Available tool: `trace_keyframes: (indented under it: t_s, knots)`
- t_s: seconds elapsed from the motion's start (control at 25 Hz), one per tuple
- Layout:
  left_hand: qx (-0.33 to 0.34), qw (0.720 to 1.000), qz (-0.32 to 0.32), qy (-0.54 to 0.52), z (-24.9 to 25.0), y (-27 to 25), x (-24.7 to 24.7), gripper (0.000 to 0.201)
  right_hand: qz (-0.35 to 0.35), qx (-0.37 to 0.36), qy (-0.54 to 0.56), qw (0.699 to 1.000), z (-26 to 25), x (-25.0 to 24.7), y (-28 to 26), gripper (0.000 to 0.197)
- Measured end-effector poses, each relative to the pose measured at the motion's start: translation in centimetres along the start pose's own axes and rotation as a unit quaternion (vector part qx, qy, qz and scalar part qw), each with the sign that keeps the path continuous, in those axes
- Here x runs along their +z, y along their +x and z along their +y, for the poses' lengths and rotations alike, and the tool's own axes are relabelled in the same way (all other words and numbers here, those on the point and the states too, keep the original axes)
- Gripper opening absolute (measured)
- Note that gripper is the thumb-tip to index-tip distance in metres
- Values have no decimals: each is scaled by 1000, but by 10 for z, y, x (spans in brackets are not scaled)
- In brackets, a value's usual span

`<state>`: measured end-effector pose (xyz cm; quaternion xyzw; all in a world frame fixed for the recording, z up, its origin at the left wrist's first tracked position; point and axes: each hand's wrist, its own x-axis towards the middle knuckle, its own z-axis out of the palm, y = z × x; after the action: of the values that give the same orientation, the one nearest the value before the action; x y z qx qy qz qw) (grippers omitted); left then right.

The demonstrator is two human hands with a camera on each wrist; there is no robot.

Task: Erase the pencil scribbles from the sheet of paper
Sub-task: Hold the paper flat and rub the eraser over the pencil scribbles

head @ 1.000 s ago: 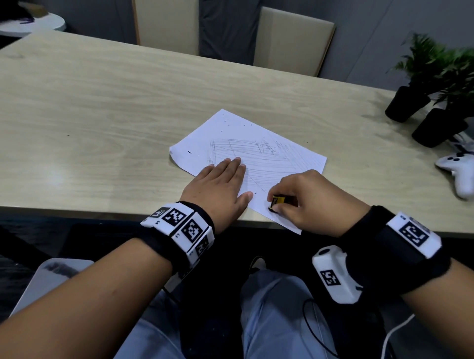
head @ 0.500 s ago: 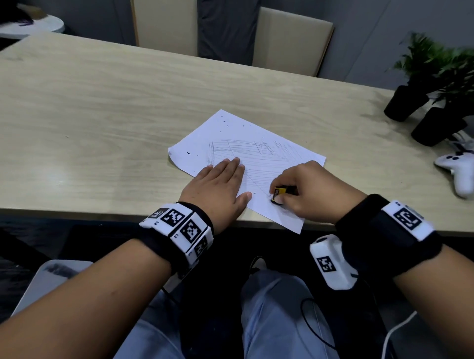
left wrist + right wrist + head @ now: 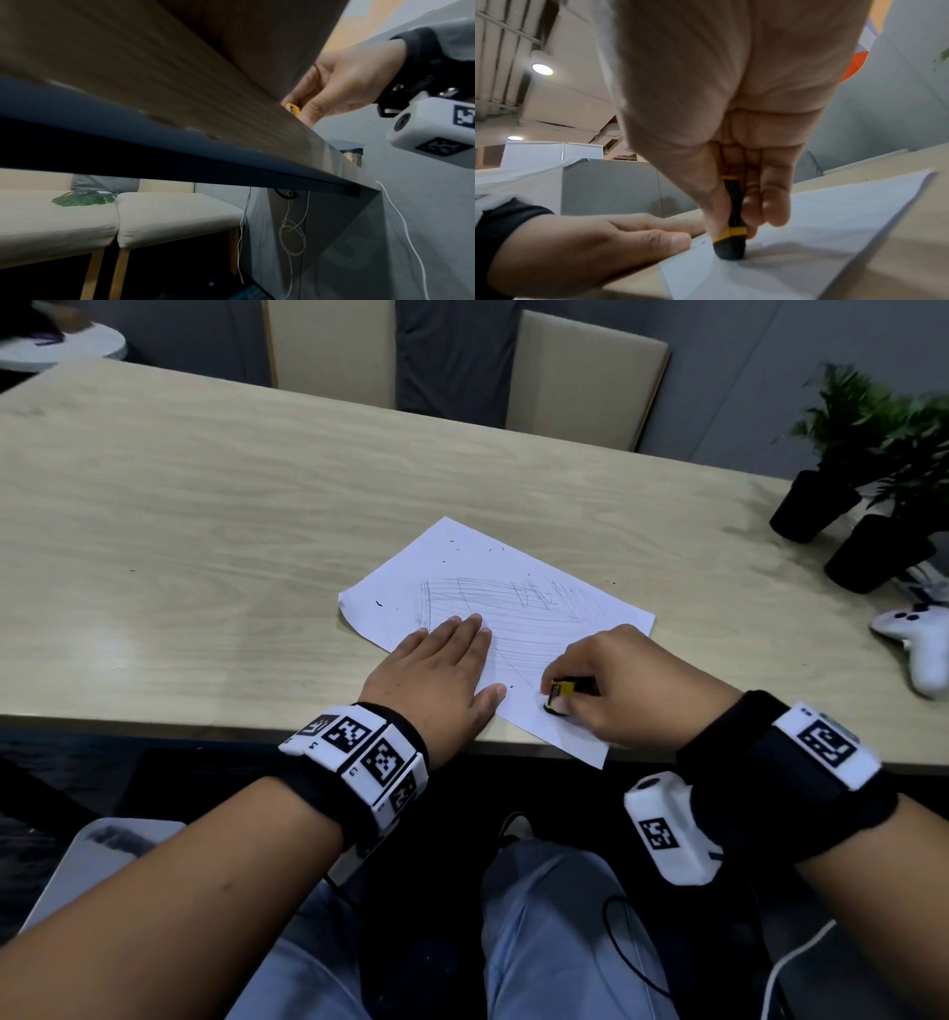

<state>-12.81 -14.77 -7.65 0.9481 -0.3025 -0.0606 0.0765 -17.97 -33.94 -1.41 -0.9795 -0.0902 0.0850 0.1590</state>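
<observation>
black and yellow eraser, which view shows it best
The right wrist view: the black and yellow eraser stands tip-down on the white paper sheet. The head view shows a small piece; the left wrist view only a yellow sliver.

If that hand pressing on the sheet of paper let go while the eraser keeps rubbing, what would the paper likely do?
The sheet of paper looks thin and light, so it would probably slide or crumple under the eraser. Its near corner overhangs the table edge, so it could bend there. The left hand lying flat on it suggests it needs pinning while the right hand rubs.
</observation>
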Motion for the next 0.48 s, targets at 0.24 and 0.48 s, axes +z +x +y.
trace_keyframes:
  t_s: [0.24,0.48]
  knots:
    - [-1,1000,-1,0,1,2,1,66,23,10,19,1000,-3,-3,-5,12]
    - [-3,1000,-1,1,0,1,1,66,27,-4,15,1000,-6,5,3,12]
